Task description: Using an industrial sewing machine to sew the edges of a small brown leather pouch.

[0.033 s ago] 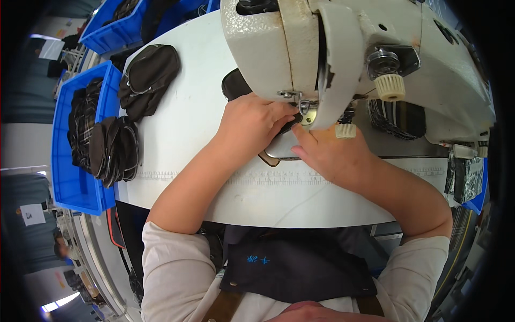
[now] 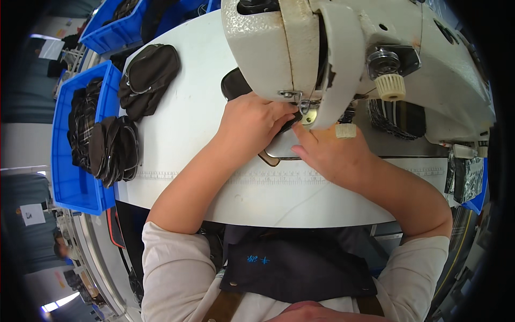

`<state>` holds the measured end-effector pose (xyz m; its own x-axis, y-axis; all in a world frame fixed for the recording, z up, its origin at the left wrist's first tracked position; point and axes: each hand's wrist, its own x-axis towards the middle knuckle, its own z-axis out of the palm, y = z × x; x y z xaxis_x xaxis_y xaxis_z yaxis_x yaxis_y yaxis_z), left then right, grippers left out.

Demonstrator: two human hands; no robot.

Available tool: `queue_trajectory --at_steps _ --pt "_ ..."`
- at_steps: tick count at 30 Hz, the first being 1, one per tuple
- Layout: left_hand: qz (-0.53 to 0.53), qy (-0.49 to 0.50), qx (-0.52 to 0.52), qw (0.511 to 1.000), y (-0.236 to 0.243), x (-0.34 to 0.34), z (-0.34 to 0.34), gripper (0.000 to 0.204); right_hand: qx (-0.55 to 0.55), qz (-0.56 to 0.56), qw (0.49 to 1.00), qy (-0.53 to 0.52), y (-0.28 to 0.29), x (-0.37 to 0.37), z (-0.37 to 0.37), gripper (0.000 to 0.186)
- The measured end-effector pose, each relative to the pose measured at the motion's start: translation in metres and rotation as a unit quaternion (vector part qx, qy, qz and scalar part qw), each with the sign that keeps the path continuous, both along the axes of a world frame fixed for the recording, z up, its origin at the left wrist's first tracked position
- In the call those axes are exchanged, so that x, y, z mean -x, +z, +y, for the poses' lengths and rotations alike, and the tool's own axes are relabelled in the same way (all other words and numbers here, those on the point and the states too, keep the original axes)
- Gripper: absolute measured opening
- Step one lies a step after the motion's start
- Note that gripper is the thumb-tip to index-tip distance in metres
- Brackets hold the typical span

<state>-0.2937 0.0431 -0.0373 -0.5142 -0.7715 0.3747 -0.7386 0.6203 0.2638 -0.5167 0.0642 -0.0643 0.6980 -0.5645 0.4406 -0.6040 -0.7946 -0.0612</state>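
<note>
Under the head of a white sewing machine (image 2: 268, 51), a dark brown fabric piece (image 2: 234, 85) lies by the presser foot (image 2: 304, 105). My left hand (image 2: 249, 122) rests over it, fingers drawn together and gripping its edge just left of the foot. To the right of the foot, my right hand (image 2: 337, 156) lies low on the machine bed, index finger and thumb stretched apart. Its index fingertip comes close to the fabric edge; the remaining fingers are hidden behind the machine.
A stack of dark fabric pieces (image 2: 397, 119) sits under the machine arm. On the left are a dark pouch-like stack (image 2: 149, 78), another stack (image 2: 113, 150) and a blue bin (image 2: 80, 198) with checked fabric. A ruler scale (image 2: 252, 178) runs along the white table (image 2: 188, 123).
</note>
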Motion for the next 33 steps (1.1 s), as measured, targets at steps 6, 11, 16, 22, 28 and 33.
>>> queue_trajectory --at_steps 6,11,16,22,28,33 --pt "0.017 0.023 -0.039 0.999 0.002 0.001 -0.003 0.013 -0.016 0.026 0.999 -0.01 0.002 0.002 0.0 0.037" --pt "0.109 0.027 -0.202 0.973 0.01 -0.005 -0.01 0.017 0.004 0.016 1.0 -0.009 0.006 0.002 -0.002 0.04" --pt "0.074 0.025 -0.183 0.98 0.02 -0.005 -0.007 0.018 0.01 -0.003 1.0 -0.009 0.008 0.001 -0.003 0.041" --pt "0.058 0.083 -0.217 0.971 0.021 0.006 -0.001 0.018 -0.017 0.02 1.0 -0.004 0.009 0.003 -0.002 0.039" --pt "0.094 0.086 -0.215 0.968 0.017 0.005 0.001 0.018 0.013 0.018 1.0 0.017 0.003 0.003 -0.002 0.044" --pt "0.041 0.024 -0.047 0.998 -0.002 0.0 -0.004 0.016 -0.004 0.023 0.999 0.022 0.004 0.004 -0.002 0.052"
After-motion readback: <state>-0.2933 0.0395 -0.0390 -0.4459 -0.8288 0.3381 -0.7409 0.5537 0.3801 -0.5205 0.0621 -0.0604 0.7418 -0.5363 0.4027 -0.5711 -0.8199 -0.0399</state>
